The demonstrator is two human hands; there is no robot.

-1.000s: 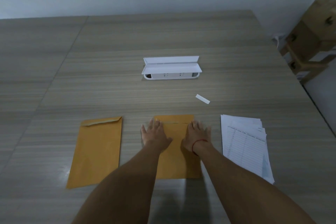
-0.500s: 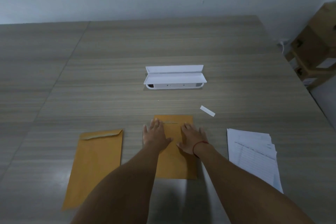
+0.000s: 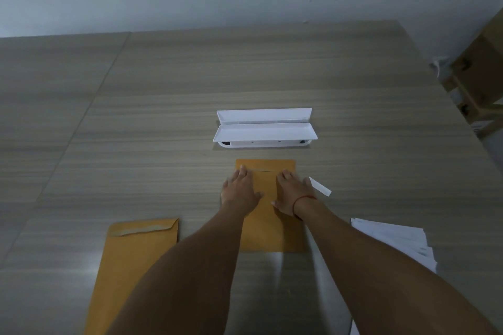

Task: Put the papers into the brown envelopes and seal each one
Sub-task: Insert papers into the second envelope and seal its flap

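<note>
A brown envelope (image 3: 268,198) lies flat in the middle of the table, its flap folded down at the far end. My left hand (image 3: 239,189) rests palm down on its left side, fingers spread. My right hand (image 3: 292,192), with a red string at the wrist, presses flat on its right side. A second brown envelope (image 3: 130,266) lies to the left with its flap raised and its adhesive strip showing. A stack of white papers (image 3: 400,242) sits at the right, partly behind my right forearm.
A white open case (image 3: 265,129) stands just beyond the middle envelope. A small white paper strip (image 3: 321,187) lies by my right hand. Cardboard boxes (image 3: 481,76) stand off the table's right edge. A wall runs behind the wooden table (image 3: 163,117).
Both hands have pushed the middle envelope away from me, close to the white case. The right hand now sits beside the paper strip. The left envelope and paper stack stayed put.
</note>
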